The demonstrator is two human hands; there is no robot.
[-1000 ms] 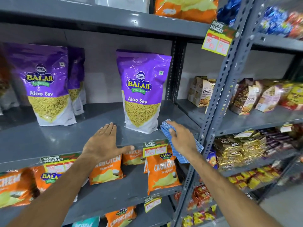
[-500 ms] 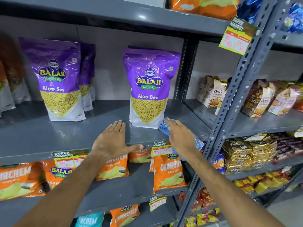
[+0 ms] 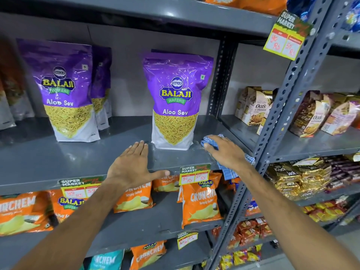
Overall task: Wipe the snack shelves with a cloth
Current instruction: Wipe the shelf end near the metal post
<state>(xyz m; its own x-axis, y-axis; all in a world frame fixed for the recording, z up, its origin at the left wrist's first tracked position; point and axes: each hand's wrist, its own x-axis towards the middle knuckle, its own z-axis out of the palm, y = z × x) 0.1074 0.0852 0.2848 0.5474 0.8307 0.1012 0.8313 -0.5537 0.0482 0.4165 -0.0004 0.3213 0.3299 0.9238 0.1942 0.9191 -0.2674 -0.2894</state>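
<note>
A grey metal shelf (image 3: 58, 162) runs across the middle of the view. My right hand (image 3: 226, 151) presses a blue checked cloth (image 3: 213, 142) flat on the shelf's right end, just right of a purple Aloo Sev bag (image 3: 175, 100). Part of the cloth hangs over the shelf's front edge under my wrist. My left hand (image 3: 132, 164) lies flat, fingers spread, on the shelf's front edge, just left of that bag, holding nothing.
More purple Aloo Sev bags (image 3: 64, 90) stand at the left. Orange Crunchem bags (image 3: 200, 199) fill the shelf below. Price tags (image 3: 194, 174) hang on the shelf edge. A perforated grey upright (image 3: 282, 114) stands right of my right hand, with biscuit packs (image 3: 255, 108) beyond.
My right hand has slid the cloth a little further back along the shelf, beside the purple bag. My left hand has stayed flat on the front edge. The view has come closer.
</note>
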